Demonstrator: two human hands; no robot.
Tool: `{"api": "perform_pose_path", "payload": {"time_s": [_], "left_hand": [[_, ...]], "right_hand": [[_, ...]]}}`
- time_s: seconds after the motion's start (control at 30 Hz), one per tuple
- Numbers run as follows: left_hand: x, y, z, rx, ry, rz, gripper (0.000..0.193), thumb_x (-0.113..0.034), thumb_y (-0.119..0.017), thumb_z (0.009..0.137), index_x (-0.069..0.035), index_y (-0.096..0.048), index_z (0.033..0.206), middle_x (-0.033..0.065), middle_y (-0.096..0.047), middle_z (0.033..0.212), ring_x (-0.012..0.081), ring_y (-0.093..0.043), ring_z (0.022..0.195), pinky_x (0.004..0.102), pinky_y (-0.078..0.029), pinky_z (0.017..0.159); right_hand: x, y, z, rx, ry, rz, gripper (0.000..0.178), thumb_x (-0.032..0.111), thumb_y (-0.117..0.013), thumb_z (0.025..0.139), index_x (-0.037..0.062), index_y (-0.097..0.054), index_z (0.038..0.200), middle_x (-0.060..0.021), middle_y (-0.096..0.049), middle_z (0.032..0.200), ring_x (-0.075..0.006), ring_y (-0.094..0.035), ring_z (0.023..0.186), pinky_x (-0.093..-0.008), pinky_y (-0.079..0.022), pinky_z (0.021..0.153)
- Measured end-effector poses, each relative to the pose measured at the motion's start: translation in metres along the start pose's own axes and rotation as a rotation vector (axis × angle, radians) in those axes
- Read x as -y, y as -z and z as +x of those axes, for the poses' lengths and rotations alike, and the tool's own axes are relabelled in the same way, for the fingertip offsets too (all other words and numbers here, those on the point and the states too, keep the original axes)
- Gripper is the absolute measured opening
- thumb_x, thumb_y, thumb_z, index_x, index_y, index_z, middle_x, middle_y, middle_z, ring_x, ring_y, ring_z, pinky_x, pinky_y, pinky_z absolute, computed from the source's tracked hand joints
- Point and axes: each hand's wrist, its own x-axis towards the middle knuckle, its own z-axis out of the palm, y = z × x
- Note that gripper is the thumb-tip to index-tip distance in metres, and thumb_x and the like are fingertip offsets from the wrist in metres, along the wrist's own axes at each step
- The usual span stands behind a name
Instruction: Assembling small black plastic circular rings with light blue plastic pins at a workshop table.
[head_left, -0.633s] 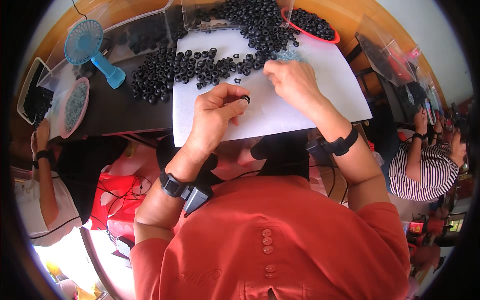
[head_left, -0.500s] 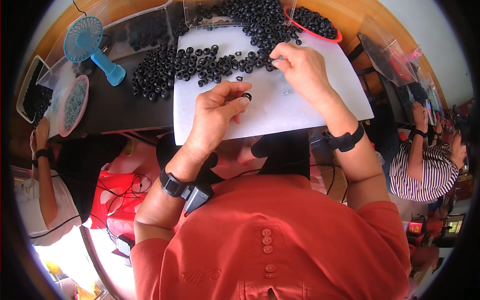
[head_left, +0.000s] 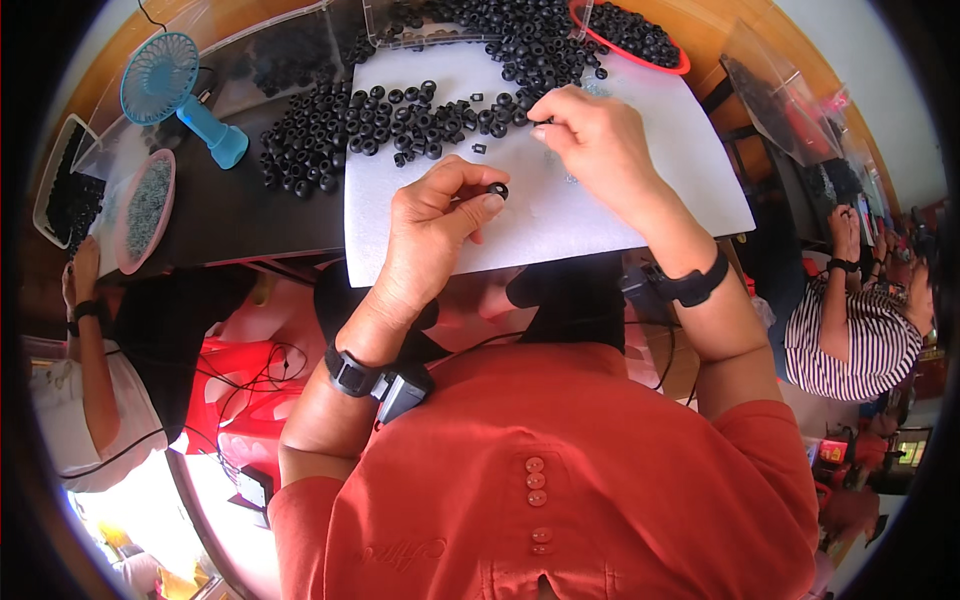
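Observation:
My left hand (head_left: 435,215) pinches a small black ring-shaped part (head_left: 497,190) between thumb and forefinger, above the near part of a white sheet (head_left: 660,215). To its right, at the edge of the loose black parts (head_left: 400,125), my right hand (head_left: 595,140) has its thumb and forefinger pressed together. Whatever lies between those fingertips is too small to make out. Tiny clear bits (head_left: 570,180) lie on the sheet beside my right hand, partly hidden by it. A single black piece (head_left: 480,149) rests apart from the pile, between my two hands.
A clear bin (head_left: 430,40) spills black parts at the back, beside a red tray (head_left: 685,65) of them. On the left stand a blue fan (head_left: 205,125) and a pink tray (head_left: 165,235) of pale bits. Co-workers sit left (head_left: 95,390) and right (head_left: 850,335).
My right hand has shifted slightly left, from over the clear bits to the edge of the black parts. My left hand keeps its hold on the black ring-shaped part, nearly in place.

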Motion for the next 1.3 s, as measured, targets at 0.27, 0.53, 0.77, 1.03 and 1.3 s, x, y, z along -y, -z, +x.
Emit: {"api": "perform_pose_path", "payload": {"time_s": [0.27,0.53,0.77,1.03,1.3], "left_hand": [[0.000,-0.002,0.004,-0.006,-0.027,0.021,0.017,0.002,-0.068,0.090,-0.001,-0.072,0.107,-0.0001,-0.061,0.094,0.0065,-0.058,0.081,0.0213,-0.049,0.063],[-0.011,-0.006,0.010,-0.057,-0.048,0.234,0.017,-0.004,-0.069,0.087,0.000,-0.069,0.104,0.0027,-0.063,0.085,0.0103,-0.057,0.074,0.0272,-0.048,0.065],[0.000,-0.005,-0.008,-0.032,0.046,0.067,0.017,0.000,-0.071,0.087,-0.001,-0.070,0.104,0.0032,-0.063,0.091,0.0109,-0.058,0.077,0.0255,-0.048,0.068],[-0.028,-0.004,0.001,-0.086,-0.064,0.149,0.021,0.004,-0.070,0.086,-0.001,-0.070,0.107,0.0028,-0.061,0.095,0.0110,-0.060,0.080,0.0248,-0.049,0.072],[-0.012,-0.010,0.012,-0.046,-0.209,0.134,0.017,0.003,-0.069,0.087,0.000,-0.070,0.104,0.0033,-0.062,0.091,0.0100,-0.058,0.074,0.0242,-0.048,0.066]], "right_hand": [[0.036,0.137,0.034,0.045,0.361,0.695,0.027,0.015,-0.061,0.096,-0.0063,-0.065,0.113,-0.0201,-0.064,0.092,-0.0186,-0.059,0.069,-0.0295,-0.044,0.058],[0.010,0.149,-0.030,-0.009,0.506,0.843,0.023,0.013,-0.062,0.095,-0.0051,-0.064,0.109,-0.0189,-0.064,0.091,-0.0191,-0.059,0.070,-0.0299,-0.045,0.058],[0.034,0.214,0.072,-0.272,0.723,0.493,0.019,0.011,-0.063,0.094,-0.0040,-0.064,0.106,-0.0178,-0.063,0.090,-0.0196,-0.060,0.071,-0.0302,-0.046,0.059],[-0.013,0.224,0.036,-0.305,0.746,0.558,0.015,0.009,-0.064,0.093,-0.0028,-0.063,0.102,-0.0166,-0.063,0.088,-0.0202,-0.060,0.072,-0.0306,-0.046,0.059],[0.003,0.225,0.046,-0.285,0.598,0.688,0.010,0.007,-0.065,0.092,-0.0015,-0.063,0.098,-0.0154,-0.062,0.087,-0.0207,-0.060,0.073,-0.0310,-0.047,0.059]]}}
